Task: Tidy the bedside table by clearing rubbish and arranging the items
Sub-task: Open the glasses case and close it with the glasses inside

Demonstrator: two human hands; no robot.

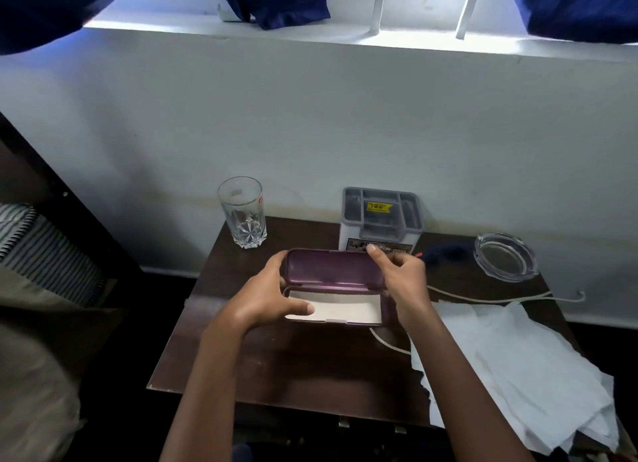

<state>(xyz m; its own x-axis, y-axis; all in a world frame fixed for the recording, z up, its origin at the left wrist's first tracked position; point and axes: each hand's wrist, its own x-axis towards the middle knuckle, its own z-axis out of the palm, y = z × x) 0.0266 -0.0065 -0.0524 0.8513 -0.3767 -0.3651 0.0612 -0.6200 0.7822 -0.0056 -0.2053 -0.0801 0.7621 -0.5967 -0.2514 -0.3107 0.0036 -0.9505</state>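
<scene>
A purple hinged case (331, 266) lies open in the middle of the dark wooden bedside table (276, 365), its pale lining facing up. My left hand (266, 299) grips the case's left end, thumb lying across the lining. My right hand (404, 282) holds the right end, fingers curled on the lid's top corner. White crumpled tissue paper (511, 365) covers the table's right front. A clear drinking glass (243, 213) stands at the back left, a grey organiser box (381, 216) at the back middle, a glass ashtray (504, 256) at the back right.
A white cord (490, 299) runs across the table from behind my right hand toward the right edge. A dark blue object (445, 252) lies between the organiser and the ashtray. A striped pillow (45, 251) and bed lie left. The wall stands right behind the table.
</scene>
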